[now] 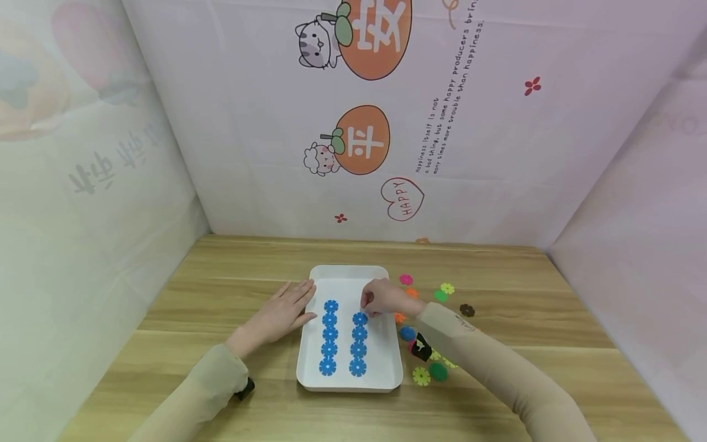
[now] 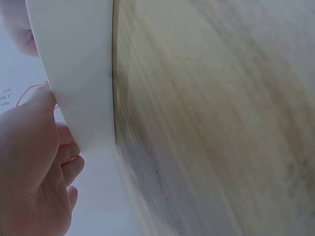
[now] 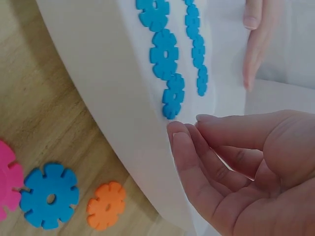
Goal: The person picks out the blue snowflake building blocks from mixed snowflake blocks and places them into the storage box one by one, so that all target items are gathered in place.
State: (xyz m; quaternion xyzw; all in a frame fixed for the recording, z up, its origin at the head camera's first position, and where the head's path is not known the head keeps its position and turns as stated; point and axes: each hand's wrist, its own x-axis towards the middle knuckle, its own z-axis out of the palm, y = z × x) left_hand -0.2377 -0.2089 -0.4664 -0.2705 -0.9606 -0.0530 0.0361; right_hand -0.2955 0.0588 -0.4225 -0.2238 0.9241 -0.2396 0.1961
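A white tray [image 1: 345,282] holds two columns of blue notched discs; the left column's top disc [image 1: 331,306] sits farther up than the right column's top disc [image 1: 360,318]. My left hand [image 1: 283,312] rests on the tray's left rim, fingers extended; in the left wrist view the hand [image 2: 37,162] lies along the tray wall [image 2: 81,73]. Over the right side of the tray, my right hand [image 1: 383,296] has bent fingers just beyond the right column. The right wrist view shows its fingertips [image 3: 182,140] close to the end blue disc [image 3: 173,96], with nothing visible between them and the thumb.
Loose notched discs lie on the wooden table right of the tray, including a blue disc [image 1: 407,333], a brown disc [image 1: 466,310], a yellow disc [image 1: 421,376] and a green disc [image 1: 439,371]. My right forearm passes over some. Printed white cloth walls [image 1: 265,153] enclose the table.
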